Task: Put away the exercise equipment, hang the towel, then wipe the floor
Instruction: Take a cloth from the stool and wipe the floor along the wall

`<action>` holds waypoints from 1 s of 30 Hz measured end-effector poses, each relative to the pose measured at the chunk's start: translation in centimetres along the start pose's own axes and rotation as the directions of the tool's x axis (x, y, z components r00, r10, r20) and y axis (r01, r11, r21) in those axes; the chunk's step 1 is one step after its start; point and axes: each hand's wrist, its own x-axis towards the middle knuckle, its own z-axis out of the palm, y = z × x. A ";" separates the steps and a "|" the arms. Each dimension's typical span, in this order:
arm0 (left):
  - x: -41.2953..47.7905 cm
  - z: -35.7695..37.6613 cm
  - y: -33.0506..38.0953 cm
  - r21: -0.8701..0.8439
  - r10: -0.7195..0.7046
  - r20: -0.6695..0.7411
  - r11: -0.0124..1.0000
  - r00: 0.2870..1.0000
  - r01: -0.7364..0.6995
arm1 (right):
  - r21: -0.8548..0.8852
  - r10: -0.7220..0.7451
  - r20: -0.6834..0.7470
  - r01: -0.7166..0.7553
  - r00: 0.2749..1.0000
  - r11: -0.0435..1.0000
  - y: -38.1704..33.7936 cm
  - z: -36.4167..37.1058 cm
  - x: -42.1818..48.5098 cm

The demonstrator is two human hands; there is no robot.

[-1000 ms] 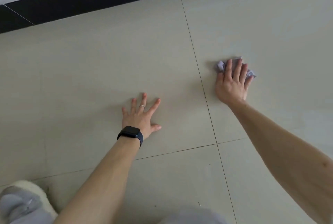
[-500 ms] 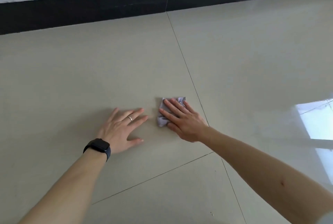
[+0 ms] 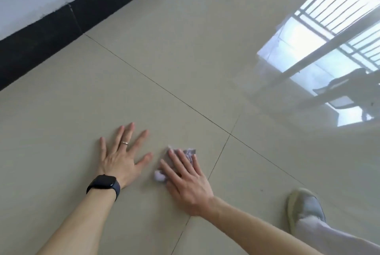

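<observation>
Shoe (image 3: 306, 211): grey, lower right, planted on the floor (image 3: 205, 70); probably bracing a crouch.
Watch (image 3: 103, 185): dark, on the left wrist.
Right hand (image 3: 185, 180): flat, fingers straight, pressing the cloth (image 3: 160, 176) down, likely for firm wiping contact.
Cloth: small, crumpled, pale purple, pinned to the tile under the right fingers, beside a tile joint.
Left hand (image 3: 121, 158): spread flat on bare tile, holding nothing, near the cloth but apart; seemingly propping body weight.
Baseboard (image 3: 51, 35): black, far left.
Window reflection (image 3: 329, 49): far right, on glossy tile.
</observation>
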 end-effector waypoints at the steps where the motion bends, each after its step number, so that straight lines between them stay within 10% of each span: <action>1: 0.1 0.1 -0.2 -0.016 0.005 -0.011 1.000 1.000 -0.005 | -0.047 -0.148 0.025 0.149 0.989 0.988 -0.4 0.4 -1.7; 3: 0.2 0.1 -0.4 -0.025 0.012 0.002 1.000 1.000 -0.012 | -0.113 -0.364 0.111 0.375 0.925 0.920 1.0 -0.2 -2.4; 5: 0.2 0.1 -0.3 -0.032 0.026 0.033 0.999 0.999 -0.025 | -0.193 -0.283 0.093 0.296 0.955 0.936 3.3 -1.4 -0.8; 7: 0.2 0.2 -0.4 -0.033 0.054 0.033 0.998 0.998 -0.053 | -0.074 0.241 -0.059 -0.245 0.969 0.967 4.8 -2.7 2.2; 10: -0.6 0.9 -0.9 -0.065 0.116 -0.088 0.990 0.989 -0.122 | 0.245 0.761 -0.094 -0.726 0.642 0.643 2.7 -1.9 4.5; 12: -1.9 1.6 -1.5 -0.093 0.146 -0.180 0.982 0.973 -0.164 | 0.161 0.610 -0.144 -0.590 0.779 0.791 -1.6 0.4 2.7; 14: -3.5 2.1 -2.1 -0.097 0.131 -0.239 0.983 0.962 -0.158 | -0.015 0.123 -0.105 -0.125 0.987 0.992 -6.1 3.0 -1.8; 16: -4.9 2.5 -2.7 -0.098 0.102 -0.271 0.986 0.957 -0.133 | -0.086 -0.468 0.102 0.476 0.878 0.875 -7.4 3.7 -5.4; 18: -6.3 2.7 -3.4 -0.094 0.085 -0.283 0.989 0.955 -0.116 | -0.106 -0.658 0.214 0.687 0.722 0.719 -4.7 2.3 -3.7; 21: -8.6 3.2 -4.8 -0.097 0.036 -0.297 0.993 0.954 -0.068 | -0.160 -0.156 -0.014 0.152 0.988 0.975 -0.9 0.3 2.5; 23: -10.0 3.2 -5.4 -0.091 0.002 -0.298 0.995 0.955 -0.031 | 0.084 0.433 -0.125 -0.425 0.893 0.901 -0.3 -0.8 5.7; 25: -10.4 3.0 -6.0 -0.091 -0.013 -0.277 0.996 0.961 -0.013 | 0.194 0.616 -0.109 -0.591 0.780 0.783 -2.5 -0.1 6.5; 28: -10.1 1.9 -8.6 -0.101 -0.103 -0.237 0.992 0.966 0.081 | -0.015 0.093 -0.070 -0.094 0.993 0.995 -7.0 2.2 3.7; 30: -9.8 0.8 -11.7 -0.105 -0.207 -0.230 0.977 0.951 0.187 | -0.139 -0.443 0.095 0.453 0.891 0.881 -6.6 2.1 3.3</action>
